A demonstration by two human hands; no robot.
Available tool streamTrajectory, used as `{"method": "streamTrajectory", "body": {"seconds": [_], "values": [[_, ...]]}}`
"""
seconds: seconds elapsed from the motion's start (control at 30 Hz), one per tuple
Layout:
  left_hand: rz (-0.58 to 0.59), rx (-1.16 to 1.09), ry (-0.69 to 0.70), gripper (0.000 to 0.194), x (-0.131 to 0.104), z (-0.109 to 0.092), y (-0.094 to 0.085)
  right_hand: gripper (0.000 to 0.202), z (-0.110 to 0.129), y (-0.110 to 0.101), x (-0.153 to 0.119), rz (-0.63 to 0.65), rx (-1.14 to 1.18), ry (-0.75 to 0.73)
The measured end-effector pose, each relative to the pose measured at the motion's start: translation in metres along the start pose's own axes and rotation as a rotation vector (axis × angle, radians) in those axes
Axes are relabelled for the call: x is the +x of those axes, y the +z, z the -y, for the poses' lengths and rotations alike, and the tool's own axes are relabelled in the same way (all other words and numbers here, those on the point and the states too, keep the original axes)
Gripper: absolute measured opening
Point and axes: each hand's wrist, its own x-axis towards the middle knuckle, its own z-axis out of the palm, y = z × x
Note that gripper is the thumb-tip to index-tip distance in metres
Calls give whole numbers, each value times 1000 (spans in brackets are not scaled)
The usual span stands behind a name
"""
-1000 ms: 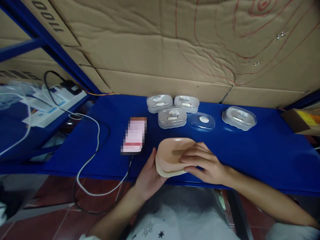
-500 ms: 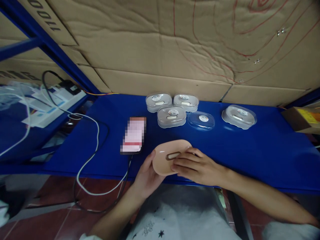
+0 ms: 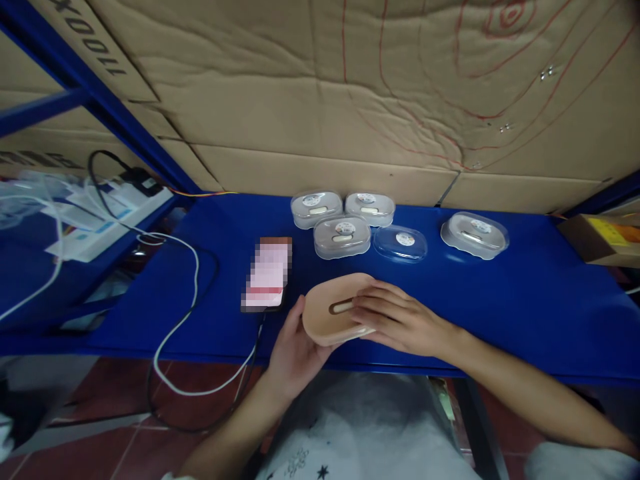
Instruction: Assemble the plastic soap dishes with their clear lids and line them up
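Note:
Between my hands, over the front part of the blue table, is a peach-coloured oval plastic box (image 3: 323, 300) with a slot in its top and a pale bar in the slot. My left hand (image 3: 297, 353) grips its left end, thumb along the edge and fingers underneath. Over the right end lie the bent fingers of my right hand (image 3: 403, 319), tips near the pale bar and the front edge. Its right end is partly hidden by them. Beyond the box lies a clear oval lid (image 3: 400, 245) with a round label, beside a covered pale oval box (image 3: 343, 239).
More covered oval boxes (image 3: 316, 211) stand at the back, one more (image 3: 475, 237) at the right. A phone (image 3: 267, 273) with a blurred screen lies left on the blue table (image 3: 500, 313). Cables (image 3: 195, 293) loop over the left edge. A cardboard box (image 3: 603, 237) sits far right.
The peach box has tilted so that more of its front side shows. My right hand's fingers have shifted along its right end. The view has moved slightly.

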Motion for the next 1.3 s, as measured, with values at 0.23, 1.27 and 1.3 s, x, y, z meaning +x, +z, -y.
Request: {"method": "streamTrajectory", "body": {"seconds": [0.23,1.27,1.3], "values": [[227,15,-60,74,4,-6,-13,51,-10,-12,-6,-7,6,19],[59,100,-77,29,-2,2,-10,58,-63,-30,-21,-25,142,543],[69,105,-84,31,-1,3,-10,59,-53,-32,-17,-16,217,496]]}}
